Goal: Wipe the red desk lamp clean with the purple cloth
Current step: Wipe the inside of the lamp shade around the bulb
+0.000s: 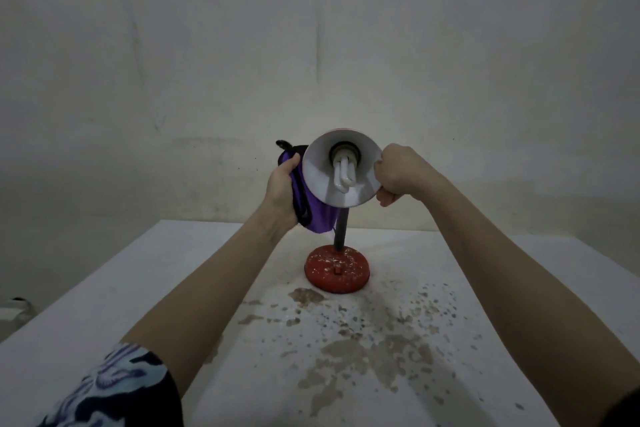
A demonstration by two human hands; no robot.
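Lamp (341,173) stands on stained white table (104,305), shade tilted toward camera, bulb (344,173) visible. Left hand (282,192) clutches purple cloth (313,210) against shade's left outside. Right hand (398,173) fisted on shade's right rim.

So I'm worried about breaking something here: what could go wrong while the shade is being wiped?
The bare bulb sticks out past the shade rim, so the purple cloth or a finger could snag and crack it. The left hand presses from one side while the right hand grips the opposite rim; uneven force might bend the thin black neck or tip the lamp. The red base sits on the flaking table, so it may slide.
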